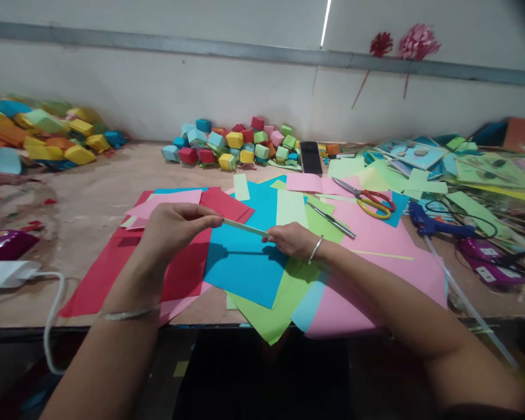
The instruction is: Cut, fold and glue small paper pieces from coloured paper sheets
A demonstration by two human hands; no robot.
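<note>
My left hand pinches one end of a narrow pale strip, and my right hand pinches its other end. The strip is stretched between them above a blue sheet. Red sheets lie below and beside my left hand. Under my right forearm are a green sheet and a large pink sheet, with a thin yellowish strip on the pink. A cutter or pen-like tool and scissors with red and yellow handles lie beyond my right hand.
Colourful paper boxes are piled at the back, with more at the left. A phone lies behind the papers. A blue glue gun is at the right, a white charger with cable at the left.
</note>
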